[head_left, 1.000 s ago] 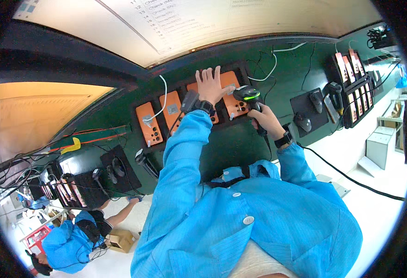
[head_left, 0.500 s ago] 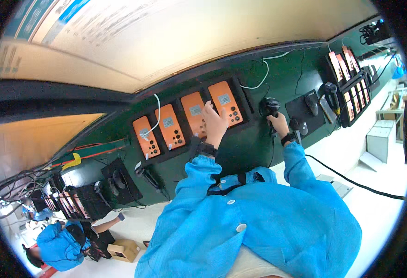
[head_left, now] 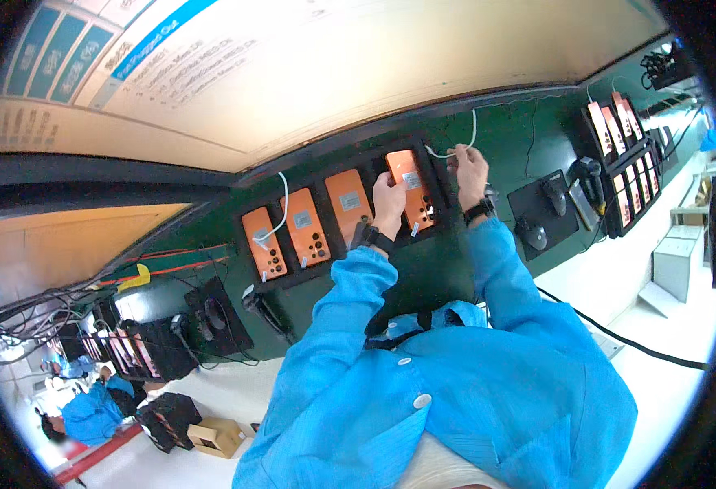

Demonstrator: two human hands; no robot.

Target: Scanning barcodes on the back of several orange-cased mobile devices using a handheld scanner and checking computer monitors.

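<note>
Several orange phones with pale labels lie face down in a black tray; the leftmost phone (head_left: 272, 259), with a white cable across it, is farthest from my hands. My left hand (head_left: 389, 204) is closed on the left edge of the rightmost phone (head_left: 408, 167), thumb on its back. Just beyond that phone's upper right corner, my right hand (head_left: 470, 173) pinches a white charging cable (head_left: 474, 130) near its plug end. Behind my right wrist, a black handheld scanner (head_left: 491, 194) is mostly hidden.
A black mat (head_left: 529, 204) with two mice lies to the right. Farther right stand another scanner (head_left: 589, 181) and a black rack (head_left: 614, 224) of phones. At left lies a second scanner (head_left: 262, 308). A co-worker in blue (head_left: 93, 411) is at lower left.
My right hand has let go of the scanner and moved up and left to the white cable. My left hand, earlier open above the phones, has closed on the rightmost one.
</note>
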